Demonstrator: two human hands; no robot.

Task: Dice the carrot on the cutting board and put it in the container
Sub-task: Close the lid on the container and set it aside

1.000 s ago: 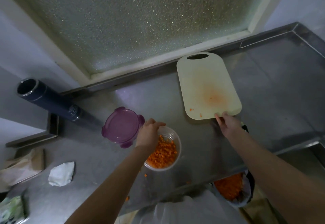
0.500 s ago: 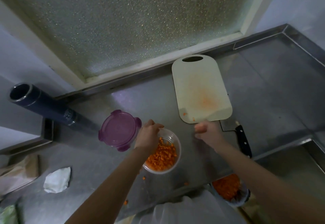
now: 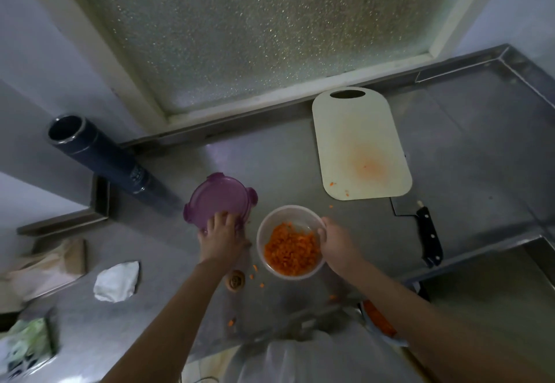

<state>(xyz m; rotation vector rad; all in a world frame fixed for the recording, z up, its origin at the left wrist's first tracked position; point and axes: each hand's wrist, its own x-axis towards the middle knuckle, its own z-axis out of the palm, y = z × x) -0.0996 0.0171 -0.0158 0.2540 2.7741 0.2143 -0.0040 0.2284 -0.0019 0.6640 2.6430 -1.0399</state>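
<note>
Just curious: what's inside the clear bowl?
Diced carrot, heaped on the near side of the bowl. The right hand covers part of the rim; the bottom under the heap is hidden.

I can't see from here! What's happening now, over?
Left hand on purple lid. Right hand holds container of diced carrot. Cutting board nearly bare.

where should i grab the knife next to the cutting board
Grip the knife by its black handle, coming from the near side: it lies flat on the counter, handle toward the person, blade by the cutting board corner.
</note>
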